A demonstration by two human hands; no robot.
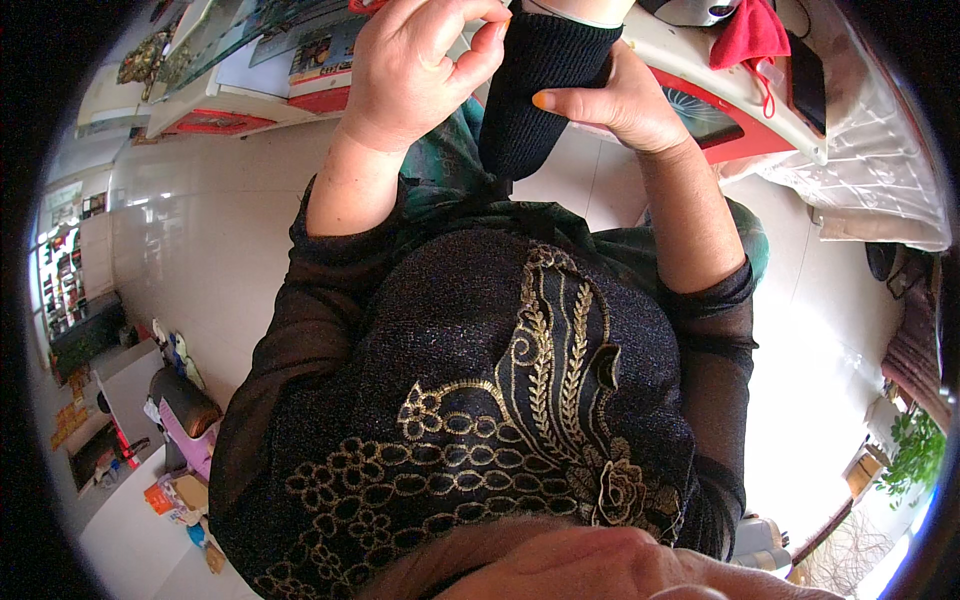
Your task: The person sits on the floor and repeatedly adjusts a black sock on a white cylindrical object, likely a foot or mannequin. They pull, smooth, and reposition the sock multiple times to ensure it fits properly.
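A black ribbed knit tube [536,82] is stretched over a pale, rounded form [589,10] that runs out of the top of the view; what the form is cannot be told. My right hand [637,105] wraps the tube from its right side, the thumb lying across the front of the knit. Left of the tube's upper edge is my left hand [420,71], its thumb and forefinger tips bent towards each other. Whether something thin sits between those tips is too small to see. The tube's lower end hangs above my green patterned trousers [442,161].
At the upper right, a white table [664,45] with a red front holds a red cloth pouch [750,34] and a black phone-like slab [806,82]. Glass-topped furniture [217,52] stands upper left. A green plant [915,450] is at lower right.
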